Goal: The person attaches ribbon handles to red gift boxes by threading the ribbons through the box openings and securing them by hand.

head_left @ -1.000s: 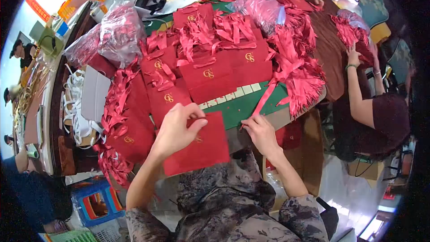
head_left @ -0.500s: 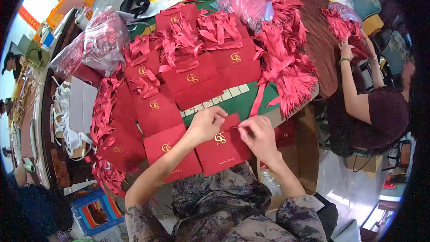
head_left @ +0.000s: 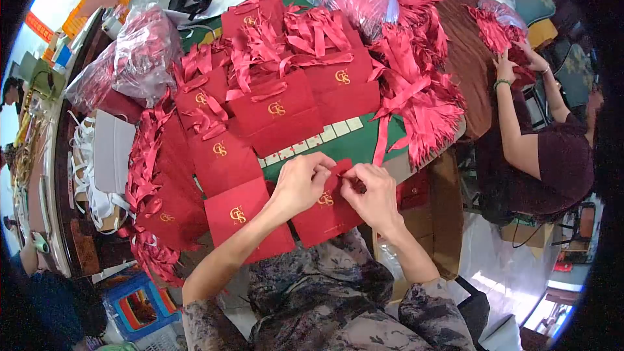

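Head view: we look down at two bare hands meeting above the lap [head_left: 318, 289].
Red bag [head_left: 333, 222]: it slants between the hands, gold lettering [head_left: 325, 200] facing us, lower edge over the lap.
Left hand [head_left: 301, 183]: fingers curled closed on the bag's top edge, gripping it as far as we can see.
Right hand [head_left: 372, 194]: thumb and forefinger pinched at the same edge; whether anything thin sits between them, we cannot tell.
Second bag [head_left: 235, 211]: lies just left of the first, partly beneath the left forearm [head_left: 227, 259].
Ribbon heap [head_left: 419, 101]: piled to the right, one loose ribbon [head_left: 382, 138] trailing over the green mat [head_left: 361, 143] near the right hand.
Slip risk: with so little pinched, we judge the bag could drop if the fingertips lose its edge.
Crease risk: hard pulling at one spot could bend or tear that edge.
Snag risk: a wide swing of the right hand could catch the loose ribbon and drag the heap.
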